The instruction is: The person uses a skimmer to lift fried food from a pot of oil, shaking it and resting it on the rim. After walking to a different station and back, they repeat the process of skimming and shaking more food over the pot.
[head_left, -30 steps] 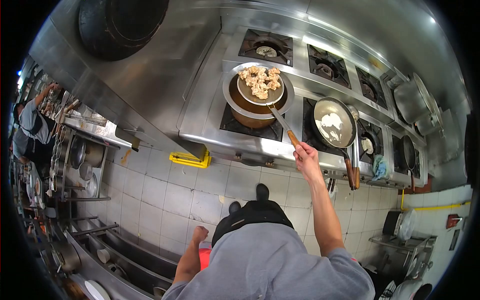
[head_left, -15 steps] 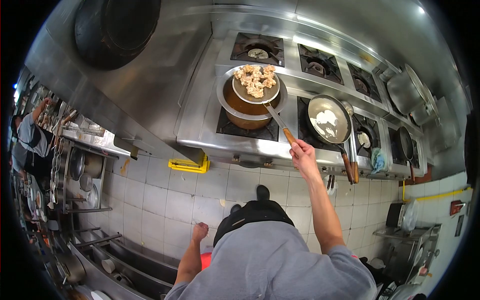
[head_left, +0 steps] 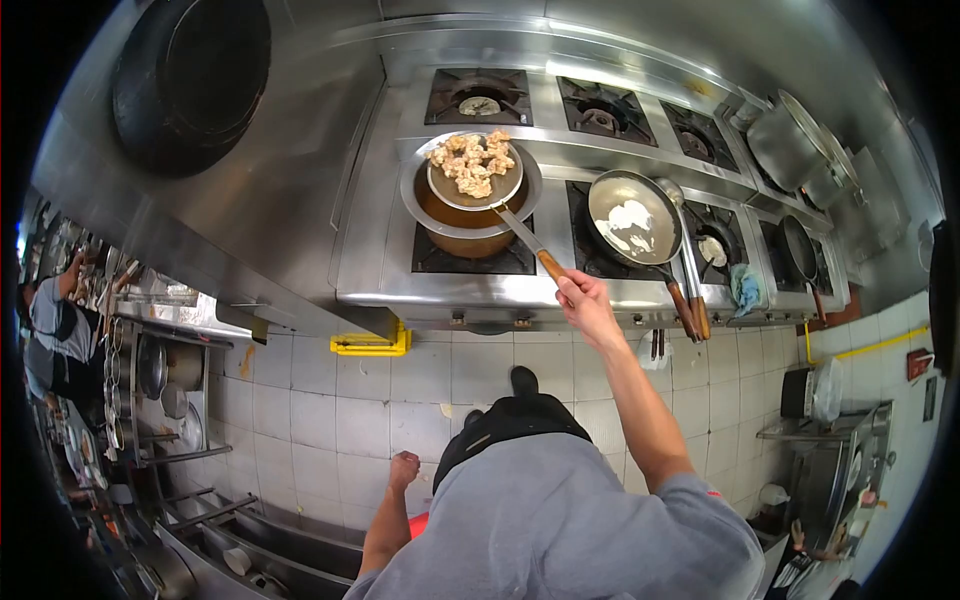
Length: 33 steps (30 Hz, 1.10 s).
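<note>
One right hand (head_left: 585,304) clasps the handle (head_left: 549,264) of a strainer (head_left: 449,188), its lumpy browned pieces (head_left: 471,178) above the pot (head_left: 475,245). A level, steady wrist, I judge, would stop them sliding off. The left hand (head_left: 404,470) hangs well apart from the pot; open or closed, I can't tell.

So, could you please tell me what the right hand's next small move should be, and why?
I'd probably tip the strainer slightly back with the right hand, since the browned pieces crowd its far edge above the pot.
</note>
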{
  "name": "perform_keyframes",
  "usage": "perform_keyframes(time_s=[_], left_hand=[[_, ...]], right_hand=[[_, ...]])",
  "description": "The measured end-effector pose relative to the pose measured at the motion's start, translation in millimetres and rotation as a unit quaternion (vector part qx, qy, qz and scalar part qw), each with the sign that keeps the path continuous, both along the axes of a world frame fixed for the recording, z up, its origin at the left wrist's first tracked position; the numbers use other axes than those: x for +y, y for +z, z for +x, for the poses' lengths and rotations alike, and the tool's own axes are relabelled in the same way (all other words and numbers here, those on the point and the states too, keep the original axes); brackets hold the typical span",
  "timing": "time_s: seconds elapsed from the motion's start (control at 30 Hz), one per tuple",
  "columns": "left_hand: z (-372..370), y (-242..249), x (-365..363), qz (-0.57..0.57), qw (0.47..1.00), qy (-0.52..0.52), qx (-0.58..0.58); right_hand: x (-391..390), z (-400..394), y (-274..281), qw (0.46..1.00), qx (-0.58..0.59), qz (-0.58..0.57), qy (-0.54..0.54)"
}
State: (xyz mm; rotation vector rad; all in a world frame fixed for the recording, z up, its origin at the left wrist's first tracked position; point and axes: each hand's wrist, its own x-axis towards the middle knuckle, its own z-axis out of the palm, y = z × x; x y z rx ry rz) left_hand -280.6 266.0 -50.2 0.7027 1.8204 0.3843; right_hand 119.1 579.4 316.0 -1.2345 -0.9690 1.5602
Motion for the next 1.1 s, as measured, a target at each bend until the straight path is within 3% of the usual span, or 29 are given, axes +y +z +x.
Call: perform_keyframes(time_s=[0.27, 0.5, 0.83, 1.1], left_hand=[[9.3, 12.3, 4.4, -0.011, 0.999, 0.039, -0.022], [8.9, 14.2, 2.6, -0.028, 0.999, 0.031, -0.006], [11.4, 12.3, 2.6, -0.006, 1.000, 0.024, -0.019], [7.5, 12.9, -4.7, -0.030, 0.999, 0.030, -0.007]], right_hand=[[-4.2, -0.5, 1.1, 1.000, 0.012, 0.017, -0.013], [6.5, -1.5, 40.0, 0.998, 0.028, 0.052, -0.025], [2.5, -5.4, 7.0, 1.000, 0.019, 0.004, -0.003], [-2.8, -3.8, 10.9, 1.000, 0.010, 0.004, 0.001]])
